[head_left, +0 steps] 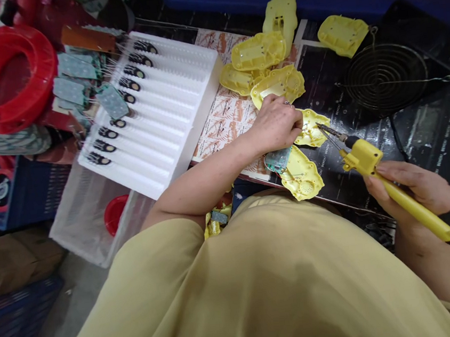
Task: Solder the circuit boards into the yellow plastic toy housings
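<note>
My right hand [415, 186] grips a yellow soldering iron [396, 188] with a solder feed on its front. Its tip points left and reaches a yellow plastic shell [315, 129], open side up. At the left edge of that shell, my left hand [278, 122] is closed, its fingers curled on the edge and the fingertips partly hidden. Just below the left hand lies a green circuit board [278, 160] with thin wires. It adjoins a second yellow shell half [302, 176] near the table's front edge.
More yellow shells [259, 52] lie behind my left hand. A white foam tray [171, 115] holding several small black parts stands left, with wired circuit boards [77, 66] beside it. A black fan with a round grille [386, 79] stands right. Red rings [44, 75] are far left.
</note>
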{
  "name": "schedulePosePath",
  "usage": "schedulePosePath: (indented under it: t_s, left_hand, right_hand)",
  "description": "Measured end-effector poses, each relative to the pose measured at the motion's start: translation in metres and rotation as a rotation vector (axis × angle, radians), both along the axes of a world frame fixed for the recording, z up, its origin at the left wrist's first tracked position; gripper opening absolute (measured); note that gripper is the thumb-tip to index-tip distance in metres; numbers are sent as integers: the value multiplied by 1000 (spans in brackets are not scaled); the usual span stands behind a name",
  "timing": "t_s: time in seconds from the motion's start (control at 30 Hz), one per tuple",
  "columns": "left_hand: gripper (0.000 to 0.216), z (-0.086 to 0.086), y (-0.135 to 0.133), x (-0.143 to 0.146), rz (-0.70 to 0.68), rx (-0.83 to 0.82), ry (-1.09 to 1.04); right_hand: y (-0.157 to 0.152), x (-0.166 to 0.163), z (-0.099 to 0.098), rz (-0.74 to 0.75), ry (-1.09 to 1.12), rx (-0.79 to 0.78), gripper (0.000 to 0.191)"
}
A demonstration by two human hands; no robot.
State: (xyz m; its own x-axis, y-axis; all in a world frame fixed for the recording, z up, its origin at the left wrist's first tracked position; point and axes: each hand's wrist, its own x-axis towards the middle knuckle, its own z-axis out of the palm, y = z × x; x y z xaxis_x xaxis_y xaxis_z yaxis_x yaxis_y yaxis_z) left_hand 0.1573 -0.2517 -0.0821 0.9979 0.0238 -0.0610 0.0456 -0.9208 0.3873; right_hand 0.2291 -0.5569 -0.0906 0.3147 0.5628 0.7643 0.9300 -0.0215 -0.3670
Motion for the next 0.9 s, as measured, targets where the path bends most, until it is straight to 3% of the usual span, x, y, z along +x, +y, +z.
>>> schedulePosePath:
  t_s: [0.07, 0.2, 0.33, 0.47, 0.67, 0.77, 0.9]
  left_hand:
    - [23, -1, 0, 1, 0, 5, 8]
    - [24, 2, -3, -2, -3, 16, 16]
    - [28, 8, 0, -2, 3, 11, -23]
    - [34, 12, 10, 19, 0, 4, -79]
    - [27, 21, 8, 68, -105, 84, 109]
    - [29, 27, -1, 81, -135, 151, 201]
    - [31, 30, -8, 92, -168, 182, 310]
  right_hand:
    - [-5, -3, -9, -124, 20, 4, 22]
    - [-13, -7, -24, -317, 60, 104, 42]
    - [-18, -7, -25, -346, -48, 96, 44]
    - [-28, -12, -21, -412, 0, 99, 46]
    - [-45, -18, -20, -527, -61, 162, 54]
    - [-46, -15, -21, -565, -113, 183, 52]
    - [-43, -5, -26, -556, -170, 325, 51]
